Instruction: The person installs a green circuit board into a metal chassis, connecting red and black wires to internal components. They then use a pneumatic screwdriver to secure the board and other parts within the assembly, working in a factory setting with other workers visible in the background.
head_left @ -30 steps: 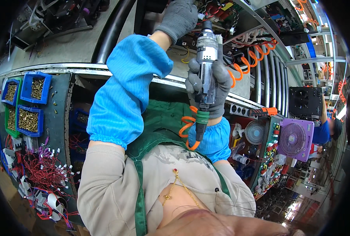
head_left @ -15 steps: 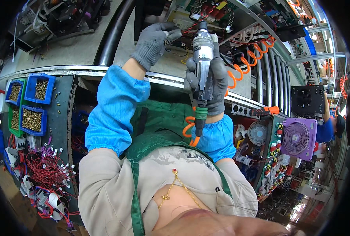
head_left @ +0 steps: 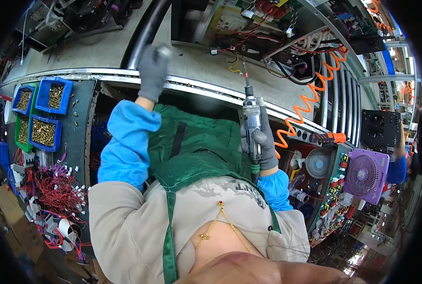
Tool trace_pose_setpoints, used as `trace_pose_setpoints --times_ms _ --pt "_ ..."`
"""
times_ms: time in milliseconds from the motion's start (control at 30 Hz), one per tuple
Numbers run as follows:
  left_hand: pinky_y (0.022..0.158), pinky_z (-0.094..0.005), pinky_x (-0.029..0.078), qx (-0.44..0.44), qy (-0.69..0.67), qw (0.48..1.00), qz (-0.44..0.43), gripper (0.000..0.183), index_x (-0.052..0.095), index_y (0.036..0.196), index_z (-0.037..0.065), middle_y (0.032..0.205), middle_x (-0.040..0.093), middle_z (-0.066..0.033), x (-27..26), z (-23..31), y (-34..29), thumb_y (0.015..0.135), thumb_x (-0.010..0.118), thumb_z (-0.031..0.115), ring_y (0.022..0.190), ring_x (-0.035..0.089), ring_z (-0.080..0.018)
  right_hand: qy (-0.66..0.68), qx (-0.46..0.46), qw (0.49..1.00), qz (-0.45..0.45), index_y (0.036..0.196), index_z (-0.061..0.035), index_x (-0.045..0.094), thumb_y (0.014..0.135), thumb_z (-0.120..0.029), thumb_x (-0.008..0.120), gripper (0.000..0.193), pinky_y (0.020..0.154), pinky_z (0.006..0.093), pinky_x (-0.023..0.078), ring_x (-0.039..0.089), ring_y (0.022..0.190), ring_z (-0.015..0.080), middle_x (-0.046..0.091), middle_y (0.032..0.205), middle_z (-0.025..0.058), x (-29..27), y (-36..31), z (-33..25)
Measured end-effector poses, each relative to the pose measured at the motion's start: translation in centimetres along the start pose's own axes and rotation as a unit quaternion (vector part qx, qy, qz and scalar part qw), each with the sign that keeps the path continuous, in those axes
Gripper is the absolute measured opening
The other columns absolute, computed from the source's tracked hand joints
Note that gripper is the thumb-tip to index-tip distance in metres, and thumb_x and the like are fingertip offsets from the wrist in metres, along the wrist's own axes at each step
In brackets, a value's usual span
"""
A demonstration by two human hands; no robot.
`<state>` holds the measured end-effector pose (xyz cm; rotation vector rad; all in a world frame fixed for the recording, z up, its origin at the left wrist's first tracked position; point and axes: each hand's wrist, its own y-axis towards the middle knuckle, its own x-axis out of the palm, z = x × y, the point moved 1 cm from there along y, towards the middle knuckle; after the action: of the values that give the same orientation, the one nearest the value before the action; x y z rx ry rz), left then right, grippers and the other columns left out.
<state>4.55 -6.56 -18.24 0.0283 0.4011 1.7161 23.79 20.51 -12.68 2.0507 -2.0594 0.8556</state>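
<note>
My right hand (head_left: 266, 142), in a grey glove, is wrapped round a silver and black power screwdriver (head_left: 252, 117). The tool stands nearly upright in the picture, its long bit (head_left: 246, 75) pointing away from me over the metal edge of the bench. A green collar shows at its near end, below my fist. My left hand (head_left: 153, 75), also gloved, is raised over the bench's edge at the left, near a dark roller. Motion smears its fingers; something pale shows at their tips. Ahead lies an open metal chassis (head_left: 249, 35) with circuit boards and red wires.
Blue and green bins (head_left: 45, 132) of brass screws stand at the left, above bundled red wires (head_left: 59, 189). An orange coiled hose (head_left: 310, 97) stretches past metal rollers at the right. Nearby are an orange-handled tool (head_left: 328, 137), a purple fan (head_left: 362, 175) and another person's blue sleeve (head_left: 396, 170).
My left hand has moved left, away from the chassis wires. My right hand has drawn the screwdriver back toward me, and its bit now shows clear of the chassis.
</note>
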Motion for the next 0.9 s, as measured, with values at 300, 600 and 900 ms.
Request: trace_pose_setpoints --times_ms 300,600,900 --pt "0.072 -0.0393 0.047 0.112 0.314 0.906 -0.259 0.012 0.066 0.092 0.011 0.089 0.058 -0.0086 2.0 -0.7 -4.7 0.081 0.063 0.016 0.083 0.059 -0.0287 -0.086 0.087 0.992 0.012 0.149 -0.0196 0.014 0.063 -0.024 0.07 0.103 0.045 0.0291 0.051 0.056 0.055 0.016 0.055 0.088 0.0112 1.6 0.4 2.1" --pt "0.078 -0.0406 0.048 0.059 0.418 0.85 -0.314 0.014 0.065 0.085 0.009 0.089 0.06 -0.0128 4.5 0.7 -3.3 0.081 0.055 0.018 0.086 0.06 -0.0314 -0.073 0.095 0.993 -0.017 0.149 -0.0205 0.013 0.06 -0.033 0.073 0.108 0.047 0.03 0.054 0.057 0.055 0.0168 0.053 0.095 0.0131 2.6 1.0 2.8" --pt "0.082 -0.0413 0.047 0.035 0.398 0.864 -0.308 0.018 0.066 0.086 0.009 0.095 0.062 -0.0138 4.8 0.5 -3.9 0.082 0.052 0.021 0.091 0.06 -0.0324 -0.062 0.099 0.993 -0.024 0.149 -0.0169 0.014 0.06 -0.027 0.071 0.106 0.05 0.029 0.052 0.055 0.066 0.0156 0.05 0.101 0.0108 2.4 -0.4 0.9"
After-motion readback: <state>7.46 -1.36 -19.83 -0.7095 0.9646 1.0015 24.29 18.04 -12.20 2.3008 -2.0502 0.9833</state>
